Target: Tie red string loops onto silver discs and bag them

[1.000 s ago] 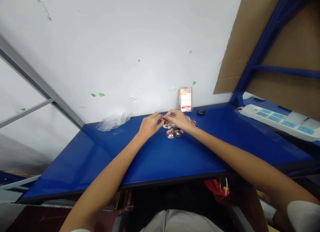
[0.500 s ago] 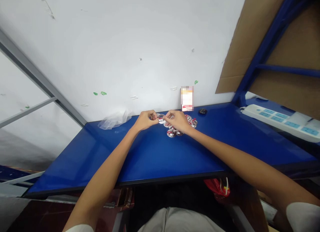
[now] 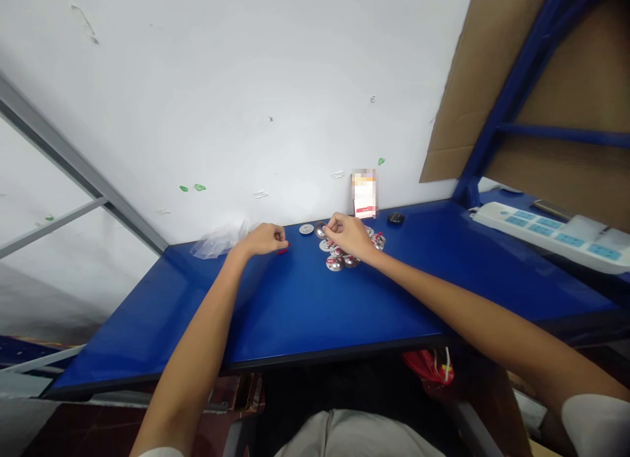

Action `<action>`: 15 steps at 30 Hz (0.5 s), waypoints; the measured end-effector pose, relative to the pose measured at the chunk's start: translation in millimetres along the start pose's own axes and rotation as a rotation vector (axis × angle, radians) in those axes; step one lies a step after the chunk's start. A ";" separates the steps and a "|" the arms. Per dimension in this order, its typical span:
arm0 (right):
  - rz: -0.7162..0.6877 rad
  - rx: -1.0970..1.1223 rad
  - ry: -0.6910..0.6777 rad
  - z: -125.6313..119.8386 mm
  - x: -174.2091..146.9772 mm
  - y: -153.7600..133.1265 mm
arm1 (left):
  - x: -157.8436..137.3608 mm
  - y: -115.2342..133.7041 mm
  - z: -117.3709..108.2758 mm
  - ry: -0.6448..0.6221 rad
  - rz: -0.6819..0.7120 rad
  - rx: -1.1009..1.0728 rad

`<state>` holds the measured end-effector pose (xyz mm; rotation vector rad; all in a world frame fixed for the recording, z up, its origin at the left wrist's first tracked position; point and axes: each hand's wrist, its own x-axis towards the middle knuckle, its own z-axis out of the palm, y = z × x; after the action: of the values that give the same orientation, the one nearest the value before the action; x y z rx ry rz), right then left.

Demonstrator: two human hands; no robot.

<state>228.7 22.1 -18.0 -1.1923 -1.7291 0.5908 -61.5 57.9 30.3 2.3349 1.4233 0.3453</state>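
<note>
My right hand (image 3: 348, 235) pinches the edge of a small, shiny domed metal disc (image 3: 321, 230), like a finger cymbal, above the back of the blue table. Left of it, a pale round disc (image 3: 306, 229) lies apart on the tabletop. A pile of similar silver discs (image 3: 335, 263) with red cords lies under and beside my right hand, which partly hides it. My left hand (image 3: 266, 239) is farther left, its fingers curled together. A bit of red cord (image 3: 282, 251) shows at its fingertips; the rest is hidden.
Crumpled clear plastic (image 3: 214, 241) lies left of my left hand. Against the wall leans a phone-like lit panel (image 3: 365, 197), blurred out. A small black object (image 3: 396, 218) sits to its right. A white power strip (image 3: 551, 234) lies at the far right of the blue table (image 3: 315, 312).
My left hand has let go of the domed disc and moved left, with red cord at its fingers. The right hand still holds a disc. A pale disc now shows between the hands.
</note>
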 end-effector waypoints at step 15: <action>-0.049 -0.033 -0.052 -1.0 -1.6 -1.9 | -5.1 -24.8 -17.2 -0.067 -0.098 0.093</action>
<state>228.8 19.8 -16.7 -1.1629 -1.8133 0.5705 -90.5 66.8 34.6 2.3150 1.5453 0.1756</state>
